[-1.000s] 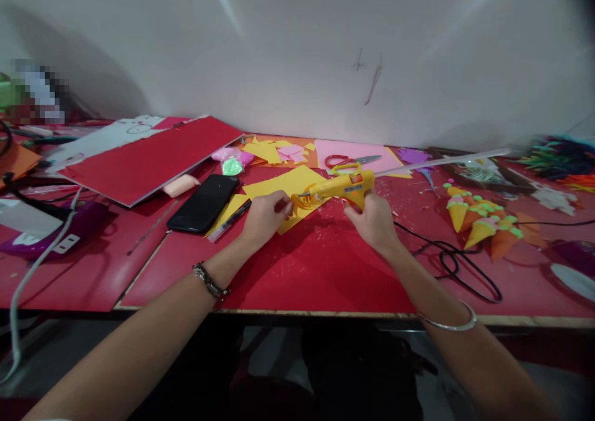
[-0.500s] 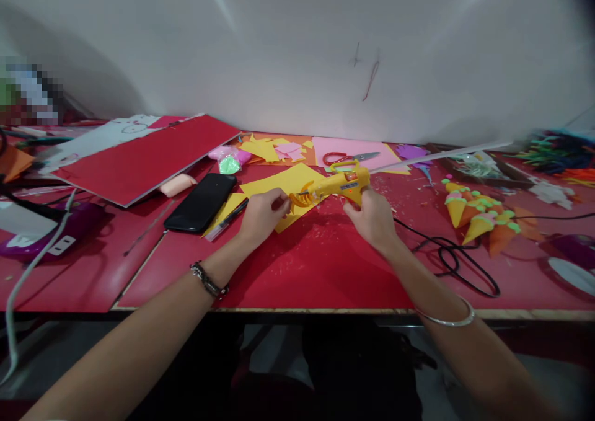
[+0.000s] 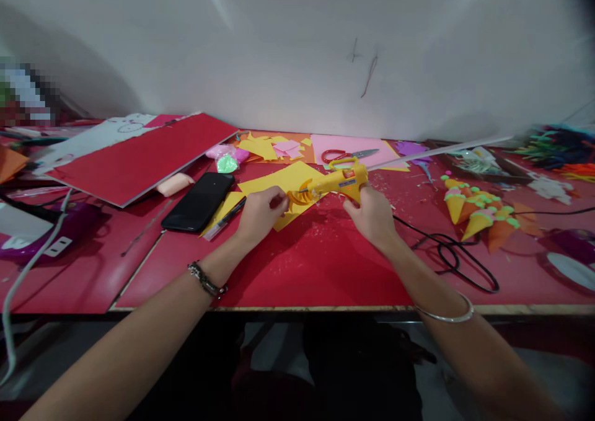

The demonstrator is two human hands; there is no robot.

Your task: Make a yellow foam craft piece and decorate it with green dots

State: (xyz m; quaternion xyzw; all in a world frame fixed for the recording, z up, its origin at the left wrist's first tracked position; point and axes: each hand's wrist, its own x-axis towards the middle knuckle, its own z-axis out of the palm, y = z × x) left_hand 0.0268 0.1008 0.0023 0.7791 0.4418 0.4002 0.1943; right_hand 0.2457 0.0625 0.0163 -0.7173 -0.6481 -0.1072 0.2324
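The yellow glue gun was in your right grip, raised over the bench, your fingers closed round its handle. Your left grip was almost closed, its fingertips seemingly pinching the edge of a yellow curled piece. You probably turned the nozzle leftward so that it faced that piece, while your left grip steadied it; whether tip and piece touched, you could not tell from this view. Just beyond your left grip, the yellow sheet perhaps served to keep drips off the bench. The black cord looped to the right of your right grip, likely so that it left your working space free.

The gun's body looked like smooth, hard plastic, and a long, straight, translucent rod ran back from it. The curled piece had thin, rounded bands. Beyond your right grip lay scissors with red handles; well to its right, pointed paper cones carried small, soft-looking pastel balls.
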